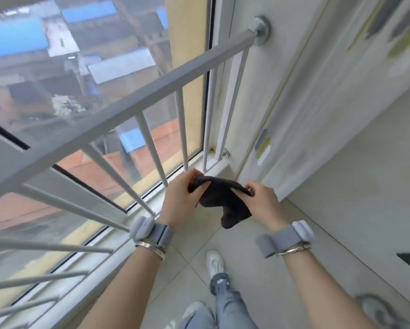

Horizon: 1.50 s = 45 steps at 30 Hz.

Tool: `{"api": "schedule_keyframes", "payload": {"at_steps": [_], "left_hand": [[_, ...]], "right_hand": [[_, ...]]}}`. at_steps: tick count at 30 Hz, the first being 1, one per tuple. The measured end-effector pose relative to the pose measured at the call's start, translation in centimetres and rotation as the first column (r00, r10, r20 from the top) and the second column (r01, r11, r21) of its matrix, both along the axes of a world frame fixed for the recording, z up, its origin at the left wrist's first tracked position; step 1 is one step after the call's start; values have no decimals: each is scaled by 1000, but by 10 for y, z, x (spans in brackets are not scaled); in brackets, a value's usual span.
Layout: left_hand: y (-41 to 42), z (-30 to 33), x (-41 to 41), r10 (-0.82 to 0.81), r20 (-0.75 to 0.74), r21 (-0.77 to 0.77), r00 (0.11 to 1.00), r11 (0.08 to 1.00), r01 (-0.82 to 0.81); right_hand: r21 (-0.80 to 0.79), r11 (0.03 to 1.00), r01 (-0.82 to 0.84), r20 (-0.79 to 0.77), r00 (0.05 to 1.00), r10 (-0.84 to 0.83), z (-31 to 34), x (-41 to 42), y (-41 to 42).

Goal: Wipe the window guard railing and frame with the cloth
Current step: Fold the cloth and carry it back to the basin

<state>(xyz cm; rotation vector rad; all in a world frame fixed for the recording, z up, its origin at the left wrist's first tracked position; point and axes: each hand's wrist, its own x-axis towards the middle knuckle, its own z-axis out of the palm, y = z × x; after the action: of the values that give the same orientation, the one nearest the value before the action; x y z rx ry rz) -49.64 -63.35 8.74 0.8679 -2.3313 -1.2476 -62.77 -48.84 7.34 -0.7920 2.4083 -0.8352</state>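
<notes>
No readable writing or brand marks on anything in view; the patches on the curtain are plain colour blocks, no lettering.

Both hands are raised in front of the body, close together, each pinching the dark cloth (224,200) — left hand (180,198) gripping its upper left edge, right hand (262,201) pinching the upper right edge. The cloth sags between and below them, clear of the rail and the sill. Grey wrist bands (281,241) with pale modules on both wrists, plus thin metal bracelets.

The white window guard railing (137,105) runs diagonally from lower left to a round wall mount (261,28) at upper right, its vertical bars dropping to the white window frame (151,200) along the sill. Hands sit just right of the lower bars, not touching them.

Floor: pale tiles (246,257) with visible joints. A white shoe (214,261) and blue jeans below the arms. Right side: a cream curtain (318,103) with grey, yellow and white patches. Through the glass — blurred rooftops, blue and orange-red.
</notes>
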Motion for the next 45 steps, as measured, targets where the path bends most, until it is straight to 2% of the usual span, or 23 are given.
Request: {"api": "schedule_keyframes", "payload": {"at_steps": [2, 4, 5, 7, 8, 10, 12, 15, 19, 23, 25, 27, 29, 30, 31, 32, 33, 35, 37, 40, 42, 45], "left_hand": [[14, 21, 18, -79, 24, 74, 997, 994, 77], [23, 33, 31, -257, 39, 192, 966, 950, 245], [29, 38, 39, -361, 35, 261, 932, 903, 340], [42, 45, 55, -488, -14, 343, 873, 818, 462], [50, 46, 62, -489, -61, 335, 870, 811, 480], [61, 44, 74, -369, -160, 247, 916, 883, 399], [69, 40, 82, -269, -200, 127, 942, 946, 297], [83, 37, 88, -372, -115, 78, 921, 921, 381], [113, 46, 89, -629, 20, 44, 777, 777, 628], [161, 49, 105, -664, 170, 293, 728, 740, 606], [189, 43, 118, -643, 195, 294, 741, 759, 581], [225, 36, 133, -613, 231, 220, 756, 790, 573], [284, 31, 160, -536, 227, 175, 813, 844, 508], [313, 29, 174, -495, 188, 226, 848, 862, 454], [319, 27, 175, -457, 126, 364, 881, 847, 388], [343, 29, 189, -427, 48, 531, 903, 777, 339], [362, 33, 198, -394, -32, 683, 918, 662, 308], [384, 39, 210, -330, -119, 816, 937, 504, 281], [419, 46, 227, -348, -132, 830, 928, 474, 295], [450, 42, 240, -372, -89, 731, 924, 606, 314], [465, 37, 250, -409, -73, 697, 909, 632, 340], [480, 32, 265, -544, -59, 700, 837, 575, 423]], "right_hand": [[-7, 996, 87, 83, 993, -86, 20, 19, 8], [-122, 970, 208, 329, 931, -158, 31, 36, 12], [-177, 933, 315, 471, 859, -200, 36, 48, 16], [-214, 830, 515, 724, 654, -219, 47, 68, 24], [-229, 788, 571, 811, 560, -170, 48, 77, 30], [-208, 735, 646, 917, 390, -83, 55, 94, 46], [-221, 696, 683, 942, 335, -30, 64, 107, 66], [-271, 699, 661, 922, 388, -9, 75, 124, 105], [-287, 796, 533, 799, 592, -107, 86, 141, 152], [-303, 779, 549, 655, 714, -248, 90, 154, 207], [-286, 794, 536, 539, 775, -330, 87, 164, 236], [-295, 773, 562, 496, 781, -379, 81, 182, 270], [-352, 747, 564, 509, 785, -353, 79, 217, 323], [-386, 740, 551, 513, 795, -324, 81, 237, 350], [-420, 734, 533, 524, 803, -284, 80, 242, 354], [-424, 752, 504, 520, 816, -253, 79, 261, 376], [-424, 770, 477, 500, 832, -240, 79, 275, 394], [-416, 818, 398, 442, 874, -200, 76, 294, 414], [-369, 881, 296, 343, 924, -167, 75, 324, 440], [-308, 929, 205, 173, 972, -158, 65, 351, 464], [-320, 894, 314, 133, 949, -286, 61, 371, 483], [-358, 775, 521, 154, 851, -502, 45, 392, 512]]}}
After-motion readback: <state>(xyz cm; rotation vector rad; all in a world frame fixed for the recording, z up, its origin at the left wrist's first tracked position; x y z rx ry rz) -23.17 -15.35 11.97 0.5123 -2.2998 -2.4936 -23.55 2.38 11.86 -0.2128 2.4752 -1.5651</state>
